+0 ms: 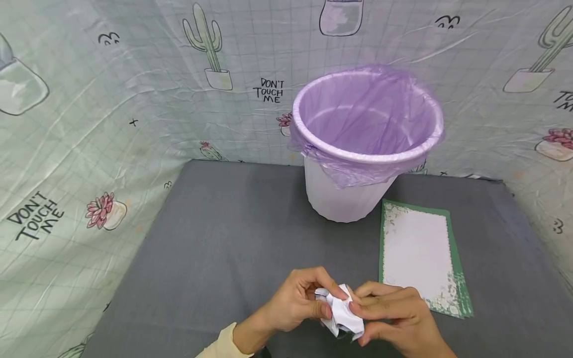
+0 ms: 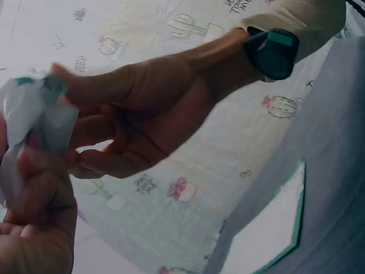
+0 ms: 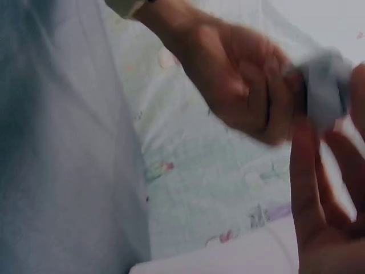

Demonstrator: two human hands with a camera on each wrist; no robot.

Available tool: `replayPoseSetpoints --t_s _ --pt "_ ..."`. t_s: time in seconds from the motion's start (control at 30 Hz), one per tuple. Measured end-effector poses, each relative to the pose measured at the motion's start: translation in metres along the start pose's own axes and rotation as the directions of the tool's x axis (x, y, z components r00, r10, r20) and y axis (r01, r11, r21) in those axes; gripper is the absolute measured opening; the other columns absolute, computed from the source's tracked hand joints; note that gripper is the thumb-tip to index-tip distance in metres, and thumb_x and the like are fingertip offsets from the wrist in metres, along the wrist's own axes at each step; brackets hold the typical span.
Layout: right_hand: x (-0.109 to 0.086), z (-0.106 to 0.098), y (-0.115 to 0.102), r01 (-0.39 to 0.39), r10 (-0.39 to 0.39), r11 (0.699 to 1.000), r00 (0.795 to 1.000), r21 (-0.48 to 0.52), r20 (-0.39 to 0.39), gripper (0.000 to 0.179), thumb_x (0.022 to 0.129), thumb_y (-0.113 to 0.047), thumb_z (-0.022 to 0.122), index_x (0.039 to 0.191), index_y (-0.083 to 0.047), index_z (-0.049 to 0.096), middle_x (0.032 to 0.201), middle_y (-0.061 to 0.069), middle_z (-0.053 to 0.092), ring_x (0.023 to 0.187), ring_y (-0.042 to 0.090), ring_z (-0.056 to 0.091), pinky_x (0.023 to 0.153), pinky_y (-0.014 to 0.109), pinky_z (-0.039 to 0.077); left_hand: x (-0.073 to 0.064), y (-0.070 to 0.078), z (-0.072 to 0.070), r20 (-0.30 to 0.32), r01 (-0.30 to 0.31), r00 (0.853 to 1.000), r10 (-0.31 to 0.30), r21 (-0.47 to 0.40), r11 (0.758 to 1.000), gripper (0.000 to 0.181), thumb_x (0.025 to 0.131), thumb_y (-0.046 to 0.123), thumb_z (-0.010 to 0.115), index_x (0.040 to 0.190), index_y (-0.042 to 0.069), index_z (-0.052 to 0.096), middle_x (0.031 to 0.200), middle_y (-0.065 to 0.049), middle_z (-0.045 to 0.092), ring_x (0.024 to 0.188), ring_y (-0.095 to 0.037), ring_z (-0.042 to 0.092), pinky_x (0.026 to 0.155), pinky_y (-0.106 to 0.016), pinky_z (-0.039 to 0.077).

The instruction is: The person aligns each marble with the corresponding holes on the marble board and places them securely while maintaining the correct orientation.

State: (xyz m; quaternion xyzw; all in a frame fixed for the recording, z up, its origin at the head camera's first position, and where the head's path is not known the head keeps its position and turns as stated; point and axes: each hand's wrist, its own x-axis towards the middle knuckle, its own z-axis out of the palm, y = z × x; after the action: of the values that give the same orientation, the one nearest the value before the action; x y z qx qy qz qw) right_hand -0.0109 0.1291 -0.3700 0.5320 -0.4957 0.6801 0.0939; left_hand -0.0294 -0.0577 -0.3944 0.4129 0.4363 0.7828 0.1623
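Pinching paper wad (image 1: 339, 314) betw. fingers, L hand (image 1: 292, 301) & R hand (image 1: 400, 311), in front of tapered bin (image 1: 340, 201) w/ thin crinkled purple liner (image 1: 358, 174), flat green-edged sheets (image 1: 416, 248) at bin's front-right, wad white, creased, angular

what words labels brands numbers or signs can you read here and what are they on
"DON'T TOUCH ME": patterned cloth, far left in the head view
"DON'T TOUCH ME": same cloth, left of the bin
"TO", "M": same cloth, right edge, cut off by the frame
"x": small marks, same cloth
Wrist views: some of the cloth's lettering is too small, blurred or cut off
None readable on the bin, paper sheets or crumpled paper
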Motion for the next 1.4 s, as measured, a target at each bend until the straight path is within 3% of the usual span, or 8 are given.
replayPoseSetpoints --t_s 0.27,0.43,0.57,0.77,0.9,1.13,1.27,1.4 --pt "-0.012 0.008 -0.002 -0.078 0.050 0.987 0.980 -0.137 -0.194 0.036 0.059 0.017 0.071 0.094 0.012 0.063 0.089 0.023 0.063 0.076 0.028 0.063 0.059 0.028 0.051 -0.002 -0.017 0.012 -0.136 -0.001 0.991 -0.001 -0.020 1.000 0.038 0.080 0.018 0.061 0.087 -0.015 0.044 0.082 -0.039 0.045 0.075 -0.006 0.056 0.050 -0.018 0.045" --pt "-0.014 0.013 -0.006 -0.178 0.103 0.952 0.952 -0.251 -0.287 0.032 0.058 0.016 0.072 0.089 0.006 0.066 0.086 0.018 0.065 0.077 0.024 0.064 0.060 0.023 0.050 0.001 -0.016 0.017 -0.150 -0.114 0.978 0.142 0.182 0.977 0.029 0.083 0.017 0.057 0.081 -0.009 0.044 0.079 -0.036 0.053 0.081 -0.011 0.060 0.055 -0.031 0.052" --pt "-0.015 0.020 -0.004 -0.240 0.137 0.924 0.935 -0.297 -0.328 0.026 0.065 0.017 0.068 0.089 0.007 0.065 0.089 0.019 0.065 0.083 0.023 0.064 0.065 0.023 0.051 0.010 -0.003 0.016 -0.135 -0.165 0.963 0.235 0.393 0.904 0.024 0.085 0.017 0.054 0.079 -0.004 0.046 0.074 -0.027 0.058 0.070 -0.017 0.063 0.050 -0.027 0.051" --pt "-0.016 0.022 0.001 -0.267 0.111 0.822 0.941 -0.503 -0.319 0.026 0.078 0.002 0.065 0.100 0.014 0.057 0.102 0.021 0.060 0.097 0.018 0.059 0.073 0.021 0.048 0.023 0.008 0.011 -0.116 -0.179 0.948 0.298 0.580 0.795 0.022 0.086 0.017 0.053 0.082 -0.004 0.050 0.077 -0.023 0.062 0.070 -0.017 0.064 0.052 -0.019 0.050" --pt "-0.009 0.018 0.000 -0.216 0.045 0.764 0.958 -0.609 -0.283 0.042 0.078 -0.011 0.068 0.105 0.018 0.053 0.105 0.020 0.060 0.097 0.014 0.058 0.073 0.018 0.047 0.027 0.006 0.015 -0.175 -0.149 0.934 0.310 0.597 0.788 0.019 0.087 0.012 0.054 0.085 -0.006 0.049 0.079 -0.023 0.063 0.074 -0.019 0.064 0.056 -0.022 0.051" --pt "0.002 0.017 0.007 -0.085 -0.159 0.601 0.962 -0.795 -0.223 0.044 0.076 -0.025 0.069 0.098 0.013 0.060 0.085 0.016 0.064 0.073 0.013 0.060 0.059 0.015 0.046 0.030 0.000 0.033 -0.348 -0.047 0.867 0.358 0.657 0.753 0.009 0.083 -0.007 0.055 0.078 -0.002 0.049 0.065 -0.014 0.064 0.058 -0.003 0.059 0.045 -0.015 0.046" --pt "-0.003 0.018 0.007 -0.153 -0.098 0.651 0.954 -0.744 -0.283 0.042 0.076 -0.019 0.069 0.099 0.014 0.060 0.092 0.017 0.065 0.079 0.013 0.062 0.061 0.015 0.047 0.024 -0.008 0.032 -0.348 0.010 0.875 0.336 0.707 0.707 0.009 0.087 -0.006 0.049 0.081 0.000 0.049 0.052 -0.004 0.057 0.043 0.008 0.039 0.033 -0.008 0.034" --pt "-0.012 0.014 0.007 -0.214 -0.012 0.774 0.936 -0.596 -0.352 0.040 0.072 -0.006 0.071 0.101 0.018 0.057 0.100 0.023 0.061 0.089 0.019 0.062 0.070 0.019 0.049 0.013 -0.010 0.020 -0.224 0.010 0.939 0.261 0.777 0.629 0.016 0.094 0.015 0.046 0.098 0.001 0.052 0.061 0.002 0.054 0.047 0.008 0.034 0.038 -0.006 0.032"
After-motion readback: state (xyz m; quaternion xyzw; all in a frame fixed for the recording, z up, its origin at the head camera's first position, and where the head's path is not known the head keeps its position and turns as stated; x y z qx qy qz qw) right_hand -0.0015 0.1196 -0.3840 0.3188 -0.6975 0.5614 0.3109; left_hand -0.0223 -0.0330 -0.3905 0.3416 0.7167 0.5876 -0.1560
